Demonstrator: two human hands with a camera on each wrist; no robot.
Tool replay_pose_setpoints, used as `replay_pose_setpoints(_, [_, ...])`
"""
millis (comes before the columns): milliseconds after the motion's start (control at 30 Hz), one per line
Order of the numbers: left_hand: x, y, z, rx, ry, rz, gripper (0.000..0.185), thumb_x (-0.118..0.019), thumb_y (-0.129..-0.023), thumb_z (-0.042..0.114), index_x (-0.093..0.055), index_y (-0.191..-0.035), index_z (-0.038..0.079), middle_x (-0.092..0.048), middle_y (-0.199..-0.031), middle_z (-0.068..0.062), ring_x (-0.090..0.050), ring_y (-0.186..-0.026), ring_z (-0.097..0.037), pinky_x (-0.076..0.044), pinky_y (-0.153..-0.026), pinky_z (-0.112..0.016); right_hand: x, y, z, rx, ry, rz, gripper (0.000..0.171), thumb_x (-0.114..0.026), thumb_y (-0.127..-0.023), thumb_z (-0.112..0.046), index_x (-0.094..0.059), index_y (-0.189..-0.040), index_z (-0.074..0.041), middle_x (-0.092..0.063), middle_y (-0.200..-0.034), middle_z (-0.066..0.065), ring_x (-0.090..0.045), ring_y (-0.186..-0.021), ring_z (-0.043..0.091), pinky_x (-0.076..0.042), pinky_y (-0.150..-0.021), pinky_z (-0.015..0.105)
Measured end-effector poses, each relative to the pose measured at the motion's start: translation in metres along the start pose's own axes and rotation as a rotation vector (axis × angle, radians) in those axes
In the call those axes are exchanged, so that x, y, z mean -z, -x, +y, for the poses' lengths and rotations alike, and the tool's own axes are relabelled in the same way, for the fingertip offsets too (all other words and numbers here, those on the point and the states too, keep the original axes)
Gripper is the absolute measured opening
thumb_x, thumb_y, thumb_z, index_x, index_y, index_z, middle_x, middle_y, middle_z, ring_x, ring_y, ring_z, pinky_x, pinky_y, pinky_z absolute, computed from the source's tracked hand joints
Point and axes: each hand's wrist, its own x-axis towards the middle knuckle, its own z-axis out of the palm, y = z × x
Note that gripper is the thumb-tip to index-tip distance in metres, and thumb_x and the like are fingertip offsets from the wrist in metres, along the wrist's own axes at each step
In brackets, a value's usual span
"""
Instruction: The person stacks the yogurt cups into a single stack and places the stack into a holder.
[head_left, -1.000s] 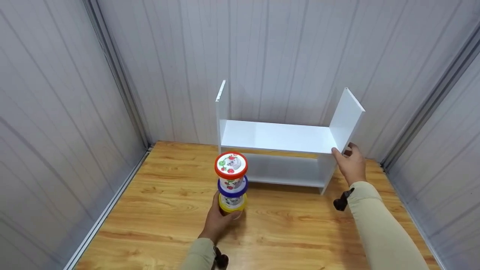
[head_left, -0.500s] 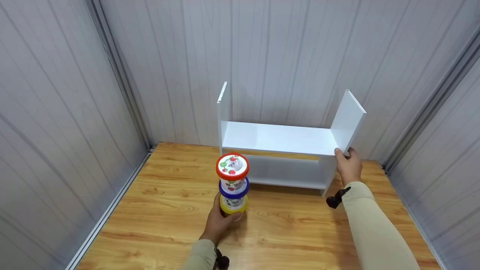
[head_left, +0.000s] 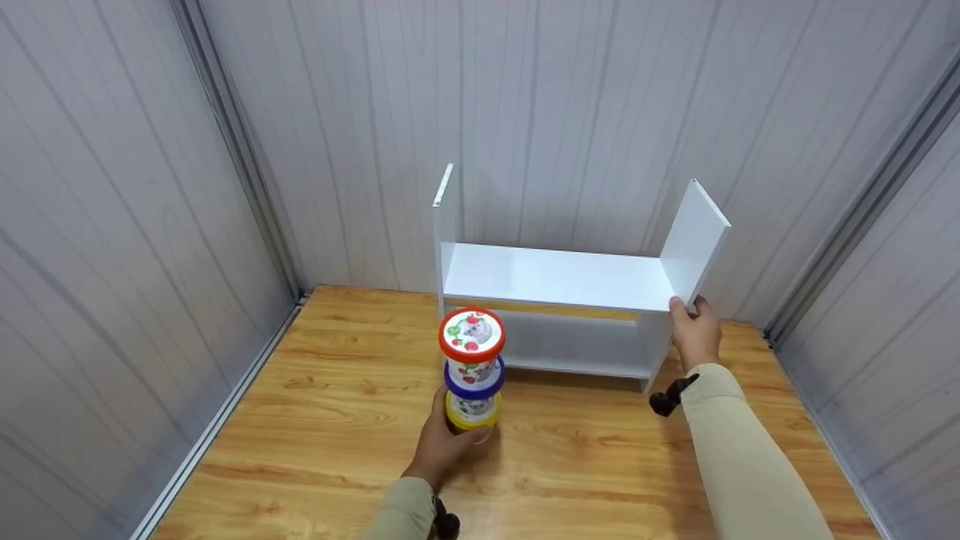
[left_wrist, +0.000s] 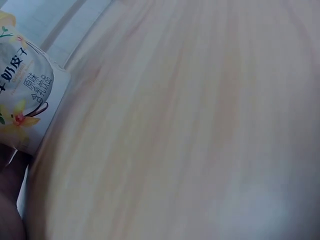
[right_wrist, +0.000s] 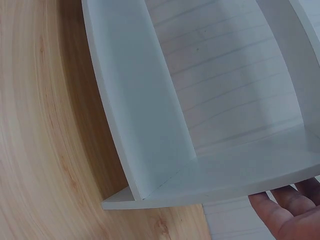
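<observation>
A stack of three printed tubs [head_left: 471, 367] with red, blue and yellow lids stands on the wooden table [head_left: 315, 420]. My left hand [head_left: 454, 429] grips the bottom, yellow-lidded tub from the near side. In the left wrist view only that tub's label [left_wrist: 25, 95] and a bit of my left hand [left_wrist: 7, 200] show. The white two-level shelf unit [head_left: 555, 277] stands at the back against the wall. My right hand [head_left: 688, 307] holds the front edge of its right side panel, thumb inside and fingers outside. The right wrist view shows the shelf unit [right_wrist: 150, 125] from the side and my fingertips [right_wrist: 285, 210].
Grey panelled walls [head_left: 112, 225] close in the table on the left, back and right. A metal rail [head_left: 217, 420] runs along the table's left edge. Both shelf levels hold nothing. Bare wood lies between the tubs and the shelf.
The tub stack and my left hand shifted slightly right. My right hand moved up to take hold of the shelf's right side panel.
</observation>
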Motion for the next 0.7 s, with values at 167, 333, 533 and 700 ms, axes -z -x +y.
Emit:
replay_pose_setpoints(167, [-0.010,-0.001,0.002,-0.070,0.020,-0.059,0.107,-0.090,-0.077,0.029,-0.021,-0.159,0.030,-0.051,-0.146,-0.006,-0.049,-0.134,-0.029,-0.034,-0.115,-0.053,-0.001,0.000,0.001,0.018,0.011,0.011,0.073,-0.043,-0.103,-0.049,-0.029,-0.159,-0.006,-0.045,-0.150,0.026,-0.049,-0.130,0.038,-0.048,-0.099,0.048])
replay_pose_setpoints(333, [-0.019,-0.002,0.004,-0.110,0.025,-0.083,0.104,-0.090,-0.077,0.023,-0.024,-0.157,0.029,-0.052,-0.143,-0.006,-0.050,-0.131,-0.029,-0.035,-0.113,-0.053,-0.002,0.000,0.000,0.009,0.024,-0.002,0.074,-0.042,-0.103,-0.051,-0.027,-0.160,-0.007,-0.043,-0.152,0.027,-0.048,-0.132,0.039,-0.048,-0.101,0.051])
replay_pose_setpoints(533, [-0.024,-0.006,0.005,-0.103,-0.007,-0.090,0.104,-0.090,-0.077,0.026,-0.024,-0.157,0.025,-0.052,-0.142,-0.005,-0.050,-0.131,-0.027,-0.036,-0.113,-0.052,-0.002,0.000,-0.001,0.004,0.027,-0.013,0.075,-0.041,-0.103,-0.051,-0.025,-0.161,-0.007,-0.040,-0.154,0.027,-0.047,-0.134,0.040,-0.047,-0.103,0.052])
replay_pose_setpoints(700, [-0.028,-0.009,0.007,-0.093,-0.002,-0.111,0.106,-0.091,-0.076,0.031,-0.023,-0.157,0.027,-0.052,-0.143,-0.004,-0.050,-0.132,-0.026,-0.035,-0.114,-0.052,-0.001,-0.001,-0.001,-0.020,0.004,-0.026,0.075,-0.041,-0.103,-0.052,-0.022,-0.162,-0.009,-0.037,-0.156,0.026,-0.045,-0.136,0.039,-0.045,-0.106,0.053])
